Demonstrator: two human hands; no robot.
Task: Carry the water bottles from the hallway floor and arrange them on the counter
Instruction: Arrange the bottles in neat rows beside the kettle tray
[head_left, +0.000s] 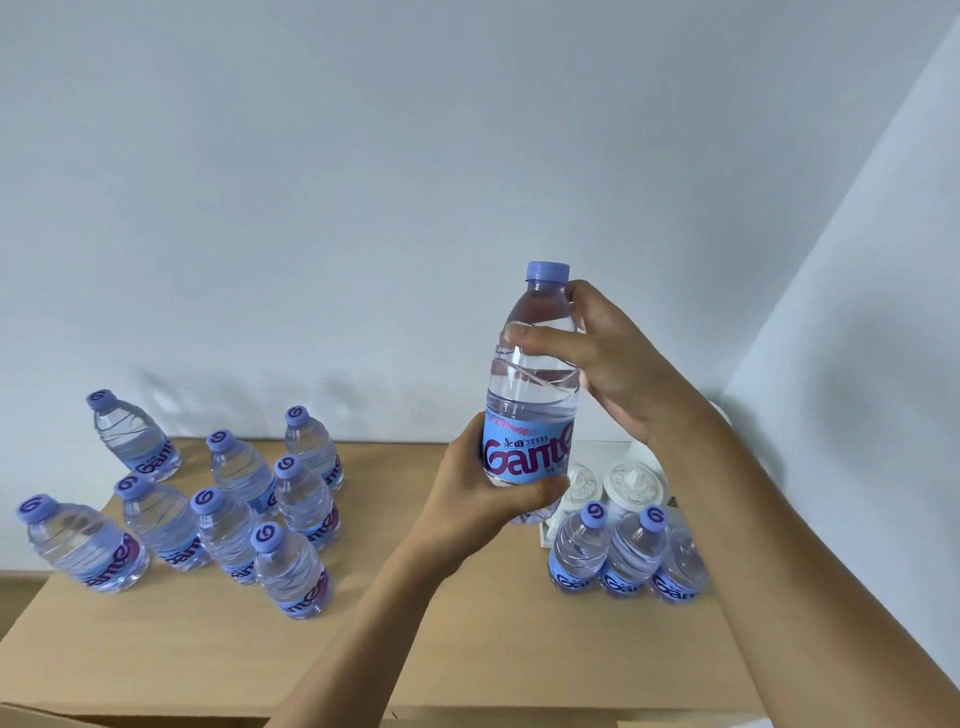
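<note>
I hold one clear water bottle (535, 384) with a purple cap and blue label upright in the air above the tan counter (467, 634). My left hand (483, 499) grips its lower labelled part from the left. My right hand (602, 358) holds its shoulder, thumb across the front. Several matching bottles (228, 519) stand in a loose group on the counter's left half. Three more bottles (628, 556) stand in a tight row at the right.
Two white ornate lidded jars (631, 483) sit on a white base behind the right row, close to the held bottle's foot. A pale wall runs behind the counter and a second wall closes the right side. A lower ledge shows at far left.
</note>
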